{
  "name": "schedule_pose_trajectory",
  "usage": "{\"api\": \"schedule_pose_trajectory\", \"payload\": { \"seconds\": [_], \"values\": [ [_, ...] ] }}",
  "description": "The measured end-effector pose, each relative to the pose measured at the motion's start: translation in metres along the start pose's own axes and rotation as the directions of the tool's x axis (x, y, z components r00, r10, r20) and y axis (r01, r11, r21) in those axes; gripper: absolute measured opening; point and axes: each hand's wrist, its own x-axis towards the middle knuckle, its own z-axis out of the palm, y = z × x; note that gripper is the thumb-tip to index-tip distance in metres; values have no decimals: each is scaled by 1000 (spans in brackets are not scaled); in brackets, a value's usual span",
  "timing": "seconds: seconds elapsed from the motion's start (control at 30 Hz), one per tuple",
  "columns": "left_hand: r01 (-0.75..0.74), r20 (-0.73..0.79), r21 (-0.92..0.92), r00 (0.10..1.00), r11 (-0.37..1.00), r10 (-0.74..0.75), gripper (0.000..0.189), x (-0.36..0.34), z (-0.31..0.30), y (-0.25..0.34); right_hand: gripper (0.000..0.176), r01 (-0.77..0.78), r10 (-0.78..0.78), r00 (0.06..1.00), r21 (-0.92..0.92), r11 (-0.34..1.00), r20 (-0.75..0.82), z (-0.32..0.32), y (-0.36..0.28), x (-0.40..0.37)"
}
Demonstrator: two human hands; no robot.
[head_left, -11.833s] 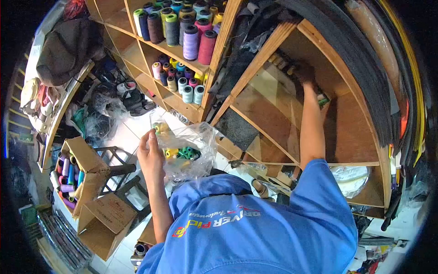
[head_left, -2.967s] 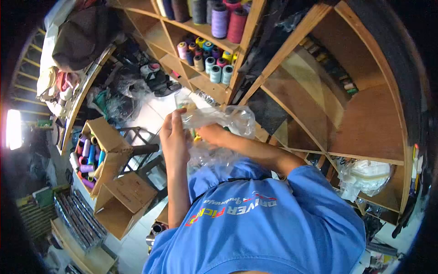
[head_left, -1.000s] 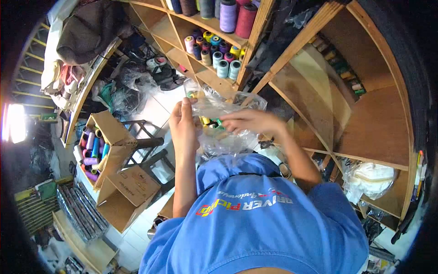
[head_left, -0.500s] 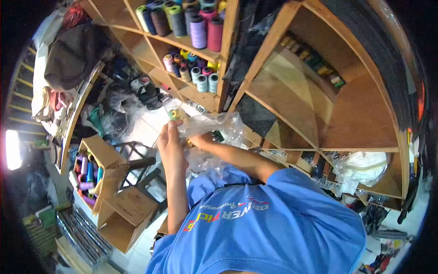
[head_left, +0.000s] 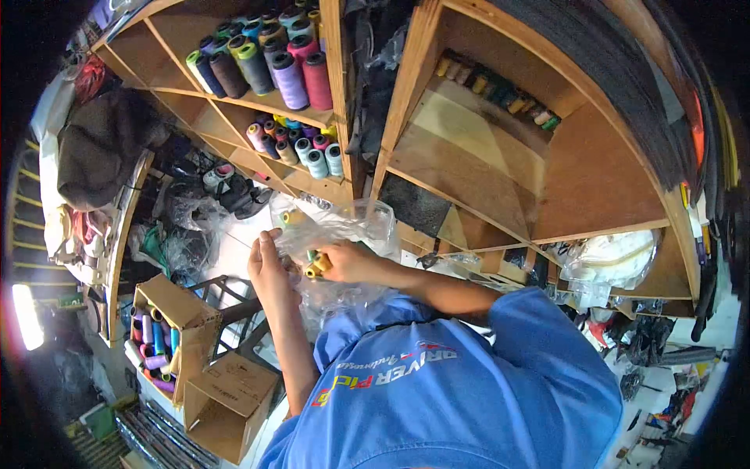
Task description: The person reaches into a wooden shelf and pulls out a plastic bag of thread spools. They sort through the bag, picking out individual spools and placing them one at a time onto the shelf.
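A crumpled clear plastic bag [head_left: 367, 223] is spread in front of me, its edge pinched by my left hand [head_left: 268, 270] with the thumb up. My right hand [head_left: 350, 262] is closed around small yellow thread spools [head_left: 316, 266], and a bit of green shows beside them. It sits at the near side of the bag, close to my left hand. Another yellow spool [head_left: 292, 217] shows through the plastic at the far left of the bag. How many spools my right fingers hold is hidden.
Wooden shelves [head_left: 461, 180] rise ahead, with large thread cones [head_left: 293, 82] and smaller spools [head_left: 319, 162] on the left unit. At lower left stand a carton of spools [head_left: 191, 313] and an open cardboard box [head_left: 234, 387]. Plastic-wrapped white material [head_left: 609, 262] lies at right.
My right hand, partly covered by the plastic before, has drawn up into plain sight with yellow spools in its fingers. My left hand still pinches the bag. The camera view has shifted.
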Motion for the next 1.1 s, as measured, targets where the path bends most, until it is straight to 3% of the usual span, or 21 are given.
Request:
{"api": "schedule_pose_trajectory", "payload": {
  "seconds": [0.07,0.13,0.2,0.27,0.3,0.33,0.37,0.4,0.5,0.53,0.6,0.67,0.8,0.9,1.0,1.1],
  "values": [
    [-4,-4,1,1000,1000,4,34,3,7,-5,34,52,-51,997,-27,998,55,-32,-3,-29],
    [14,28,-8,1000,1000,-14,34,4,12,-8,36,137,-133,990,136,981,-41,-65,-2,-63],
    [29,46,-6,999,1000,-29,33,4,15,-10,37,144,-83,981,367,919,-176,-110,-5,-96],
    [35,52,1,998,999,-35,33,5,19,-12,35,33,138,919,422,906,-369,-153,4,-122],
    [38,59,-5,998,999,-37,33,7,21,-14,34,137,189,766,443,886,-615,-162,33,-123],
    [38,55,6,998,999,-39,33,6,22,-14,35,-225,409,642,351,909,-648,-190,53,-135],
    [38,51,16,998,999,-39,33,6,24,-15,31,-101,365,511,368,924,-778,-210,60,-143],
    [35,44,23,998,999,-36,32,6,26,-15,28,255,296,302,377,890,-906,-222,90,-138],
    [46,52,19,998,999,-47,33,7,23,-16,28,156,454,38,454,877,-890,-273,117,-143],
    [32,52,2,998,999,-32,34,9,21,-19,28,-33,401,-15,401,915,-916,-288,139,-140],
    [1,52,-28,999,1000,0,35,13,16,-26,29,-405,268,-87,279,871,-960,-312,206,-124],
    [-2,47,-18,999,1000,3,35,9,14,-24,31,-557,338,-128,349,753,-933,-323,212,-112],
    [-1,-15,0,1000,1000,1,34,2,19,-13,35,-620,506,-135,471,628,-852,-333,193,-97],
    [-16,-43,2,999,1000,16,33,6,13,-20,41,-740,440,-66,340,581,-896,-334,212,-92],
    [-41,-54,-23,998,999,39,33,8,11,-25,41,-689,474,-130,423,588,-871,-337,213,-88],
    [-19,-43,-39,999,999,17,33,7,11,-22,38,-683,217,-257,335,649,-942,-336,262,-85]
  ]
}}
